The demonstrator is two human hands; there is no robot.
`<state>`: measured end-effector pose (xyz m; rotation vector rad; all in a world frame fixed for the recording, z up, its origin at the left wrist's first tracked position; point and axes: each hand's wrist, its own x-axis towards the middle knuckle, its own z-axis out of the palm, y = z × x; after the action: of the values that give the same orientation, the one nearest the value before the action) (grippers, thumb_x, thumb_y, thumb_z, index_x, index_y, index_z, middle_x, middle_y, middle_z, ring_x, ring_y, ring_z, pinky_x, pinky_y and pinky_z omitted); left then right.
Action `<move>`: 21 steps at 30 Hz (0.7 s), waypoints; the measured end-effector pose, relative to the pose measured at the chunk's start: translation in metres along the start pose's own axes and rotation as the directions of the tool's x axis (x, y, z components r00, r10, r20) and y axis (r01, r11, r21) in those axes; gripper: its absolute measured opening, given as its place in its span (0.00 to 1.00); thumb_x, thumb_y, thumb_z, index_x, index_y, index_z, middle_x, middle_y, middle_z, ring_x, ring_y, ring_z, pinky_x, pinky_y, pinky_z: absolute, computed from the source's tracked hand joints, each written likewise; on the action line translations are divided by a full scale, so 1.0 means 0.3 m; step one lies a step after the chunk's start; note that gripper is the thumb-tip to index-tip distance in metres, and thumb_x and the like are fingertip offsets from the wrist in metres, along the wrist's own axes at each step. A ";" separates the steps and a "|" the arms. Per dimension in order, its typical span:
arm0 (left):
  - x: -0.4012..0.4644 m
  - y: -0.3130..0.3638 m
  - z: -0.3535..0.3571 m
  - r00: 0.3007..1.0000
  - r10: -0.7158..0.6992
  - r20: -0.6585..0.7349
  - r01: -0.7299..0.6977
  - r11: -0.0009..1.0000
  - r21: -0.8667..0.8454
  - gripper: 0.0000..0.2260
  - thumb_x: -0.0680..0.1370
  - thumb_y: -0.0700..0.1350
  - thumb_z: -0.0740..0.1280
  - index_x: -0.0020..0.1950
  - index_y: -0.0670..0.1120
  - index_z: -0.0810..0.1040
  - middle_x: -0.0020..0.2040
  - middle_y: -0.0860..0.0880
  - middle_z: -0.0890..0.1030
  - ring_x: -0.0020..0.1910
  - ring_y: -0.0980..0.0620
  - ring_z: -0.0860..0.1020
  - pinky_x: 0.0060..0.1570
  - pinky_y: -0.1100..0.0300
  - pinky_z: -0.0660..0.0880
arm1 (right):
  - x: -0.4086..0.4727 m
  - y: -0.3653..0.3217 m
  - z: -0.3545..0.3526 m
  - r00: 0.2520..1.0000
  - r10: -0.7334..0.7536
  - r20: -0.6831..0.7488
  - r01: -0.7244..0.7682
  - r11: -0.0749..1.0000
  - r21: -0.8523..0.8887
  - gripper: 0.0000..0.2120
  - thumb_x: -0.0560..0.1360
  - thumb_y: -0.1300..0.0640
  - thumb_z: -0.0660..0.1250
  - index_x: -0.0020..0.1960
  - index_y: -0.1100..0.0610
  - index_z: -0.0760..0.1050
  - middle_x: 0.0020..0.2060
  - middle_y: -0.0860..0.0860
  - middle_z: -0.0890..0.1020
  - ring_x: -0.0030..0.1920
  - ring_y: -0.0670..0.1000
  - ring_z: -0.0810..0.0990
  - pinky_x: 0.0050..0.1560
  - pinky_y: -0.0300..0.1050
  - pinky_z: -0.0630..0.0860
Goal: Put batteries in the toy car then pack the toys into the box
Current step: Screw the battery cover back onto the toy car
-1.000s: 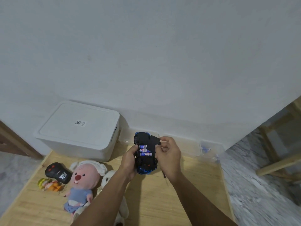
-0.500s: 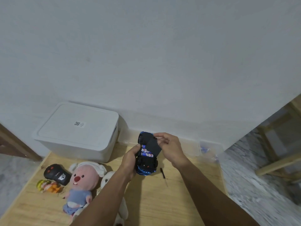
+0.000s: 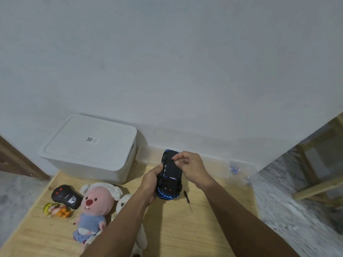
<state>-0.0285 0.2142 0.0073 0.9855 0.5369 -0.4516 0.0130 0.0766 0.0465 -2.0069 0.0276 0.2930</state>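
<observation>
A blue toy car [image 3: 169, 179] is held belly-up above the wooden table, with my left hand [image 3: 150, 184] gripping its left side. My right hand [image 3: 191, 167] pinches the black battery cover [image 3: 173, 166] flat over the car's underside, so only a sliver of the batteries shows near the cover's lower edge. A closed white box [image 3: 89, 147] stands at the back left against the wall. In front of it lie a pink plush [image 3: 94, 206], a white plush [image 3: 123, 204], a black remote [image 3: 65, 196] and a small yellow-orange figure [image 3: 55, 209].
A small black screwdriver [image 3: 187, 198] lies on the table [image 3: 185, 229] just right of the car. Clear plastic containers [image 3: 239, 170] line the wall at the back right. A wooden chair frame [image 3: 319, 182] stands on the marble floor to the right.
My right hand has laid the battery cover down over the batteries, which were exposed a second ago. The screwdriver came into view on the table as the hand moved up.
</observation>
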 end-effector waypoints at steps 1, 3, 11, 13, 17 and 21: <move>0.001 -0.001 0.000 1.000 -0.001 -0.002 0.001 1.000 0.001 0.19 0.82 0.51 0.58 0.61 0.39 0.79 0.48 0.40 0.85 0.40 0.42 0.83 0.44 0.51 0.80 | -0.001 0.002 0.000 1.000 0.001 -0.001 -0.001 1.000 0.004 0.11 0.76 0.66 0.66 0.42 0.51 0.79 0.42 0.51 0.82 0.46 0.50 0.80 0.45 0.38 0.75; -0.001 -0.001 0.000 1.000 -0.002 -0.004 0.002 1.000 0.008 0.19 0.83 0.51 0.58 0.61 0.39 0.79 0.48 0.40 0.85 0.40 0.43 0.84 0.42 0.52 0.80 | -0.001 0.007 0.000 1.000 0.005 -0.002 -0.005 1.000 0.009 0.10 0.76 0.66 0.66 0.43 0.53 0.80 0.42 0.52 0.82 0.46 0.50 0.80 0.45 0.38 0.75; -0.007 -0.001 0.001 1.000 0.007 0.018 -0.007 1.000 0.016 0.19 0.83 0.51 0.57 0.61 0.38 0.78 0.48 0.38 0.85 0.40 0.42 0.84 0.38 0.53 0.80 | -0.005 0.026 0.015 1.000 -0.010 -0.016 0.010 1.000 0.013 0.11 0.76 0.66 0.66 0.42 0.51 0.80 0.42 0.52 0.82 0.46 0.51 0.81 0.47 0.45 0.80; -0.008 -0.003 -0.001 1.000 0.000 0.020 0.000 1.000 0.003 0.19 0.83 0.51 0.57 0.61 0.38 0.78 0.49 0.37 0.85 0.41 0.41 0.84 0.38 0.52 0.81 | -0.004 0.028 0.017 0.999 -0.040 -0.027 0.039 0.998 -0.053 0.10 0.76 0.65 0.67 0.43 0.51 0.81 0.41 0.49 0.83 0.46 0.50 0.81 0.49 0.46 0.80; -0.002 -0.005 -0.006 1.000 0.006 0.013 -0.006 1.000 -0.017 0.19 0.83 0.51 0.57 0.61 0.38 0.78 0.50 0.37 0.84 0.43 0.40 0.84 0.43 0.49 0.81 | -0.011 0.028 0.018 0.988 -0.138 -0.069 0.120 0.968 -0.218 0.08 0.74 0.62 0.69 0.50 0.53 0.84 0.42 0.43 0.78 0.40 0.41 0.75 0.45 0.31 0.71; 0.004 -0.008 -0.001 1.000 0.013 0.006 -0.013 0.999 -0.033 0.18 0.83 0.51 0.57 0.61 0.39 0.79 0.52 0.37 0.84 0.47 0.38 0.83 0.48 0.47 0.80 | -0.023 0.041 0.026 0.977 -0.205 -0.053 0.169 0.905 -0.390 0.11 0.76 0.61 0.68 0.56 0.53 0.82 0.49 0.47 0.79 0.48 0.46 0.77 0.54 0.39 0.75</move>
<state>-0.0291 0.2133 0.0049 0.9554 0.5309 -0.4330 0.0030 0.0773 0.0340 -2.3924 -0.1769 0.0832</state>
